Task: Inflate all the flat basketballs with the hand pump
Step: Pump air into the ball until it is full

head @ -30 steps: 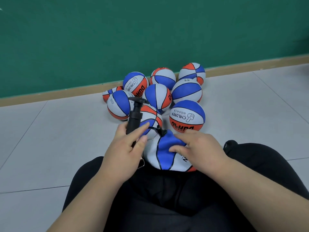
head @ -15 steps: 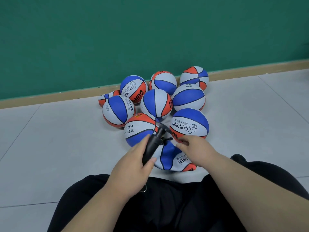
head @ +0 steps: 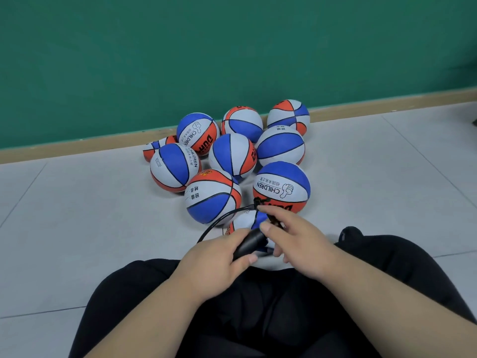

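One flat basketball (head: 247, 220) lies on the floor just beyond the person's lap, largely hidden behind both hands and just beside the nearest round basketball (head: 281, 187). The left hand (head: 219, 262) has its fingers wrapped round the barrel of the black hand pump (head: 249, 243), and the right hand (head: 302, 241) pinches the needle end of the hose (head: 219, 218) between thumb and forefinger. The step in hand appears to be seating the needle, so the next move calls for finding the valve, which is not visible, and pushing in straight. Other basketballs sit loose on the tiled floor (head: 77, 215) by the green wall (head: 232, 47), in no container that shows.
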